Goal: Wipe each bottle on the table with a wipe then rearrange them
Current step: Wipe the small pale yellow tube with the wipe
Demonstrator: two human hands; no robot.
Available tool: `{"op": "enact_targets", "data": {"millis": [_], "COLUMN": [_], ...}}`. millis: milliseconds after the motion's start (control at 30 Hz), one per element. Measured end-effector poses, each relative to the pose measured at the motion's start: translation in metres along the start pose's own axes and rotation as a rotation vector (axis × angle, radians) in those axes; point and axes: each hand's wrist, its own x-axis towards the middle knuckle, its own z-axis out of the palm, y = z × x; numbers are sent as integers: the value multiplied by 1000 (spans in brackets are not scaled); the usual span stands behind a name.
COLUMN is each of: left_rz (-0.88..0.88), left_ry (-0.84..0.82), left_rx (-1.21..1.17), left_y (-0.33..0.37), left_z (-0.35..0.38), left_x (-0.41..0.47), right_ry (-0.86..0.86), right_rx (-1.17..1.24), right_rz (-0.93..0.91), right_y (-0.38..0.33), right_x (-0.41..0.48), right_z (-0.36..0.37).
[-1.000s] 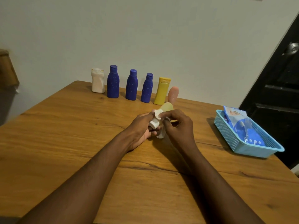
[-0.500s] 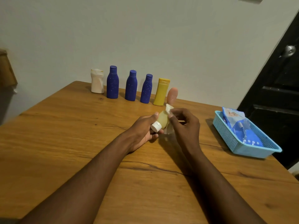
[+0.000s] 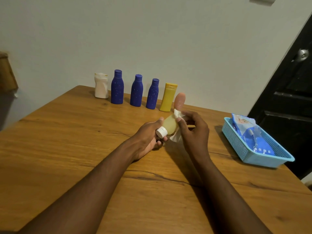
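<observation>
On table [image 3: 67, 141], bottle row [image 3: 136, 93] along far edge, basket [image 3: 236, 142] right, wipe pack [image 3: 249, 132] inside

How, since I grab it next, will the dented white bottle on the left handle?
The white bottle looks caved in at the waist, so its walls probably yield when squeezed, and it is likely light. Squat and wide-based, it should resist tipping.

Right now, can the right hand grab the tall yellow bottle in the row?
Probably not yet: the right hand is pinching the wipe against the pale bottle that the left hand holds. The yellow bottle stands just behind them, unblocked.
</observation>
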Motion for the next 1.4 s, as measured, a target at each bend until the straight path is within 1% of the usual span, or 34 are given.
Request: {"op": "enact_targets", "data": {"millis": [100,200,367,467,533,600,767,833,900,1000,1100,1167,1300,1400], "left_rz": [-10,-28,-22,-37,-51,-49,-26,-29,-30,-25,-13,-13,-44,-31], "left_ry": [-4,16,105,149,154,132,75,66,68,91,132,146,159,135], "left_rx": [-5,-36,-115,-163,-153,-136,-153,-167,-169,-184,-207,-215,-203,-192], "left_y": [0,0,3,5,5,4,3,2,2,3,4,6,7,6], "left_z": [1,2,-1,-3,-3,-3,-3,-1,1,1,-1,-2,0,2], "left_x": [-1,-3,-1,-1,1,2,2,1,-1,-2,-1,-2,-2,-2], "right_ry": [69,53,-162,-297,-335,-296,-20,25,13,-61,-170,-213,-251,-212], "right_rx": [22,12,29,28,11,-16,-77,-47,-16,29,35,26,-10,-31], "right_rz": [74,69,-67,-222,-231,-198,-92,-19,20,27,-36,-93,-174,-189], "right_y": [4,4,-4,-1,2,2,3,4,4,0,-5,-5,-1,2], "right_x": [2,-2,-11,-11,-9,-8,0,3,1,-7,-11,-11,-9,-8], "right_z": [-4,-2,10,12,11,10,5,2,2,6,13,15,12,10]}}
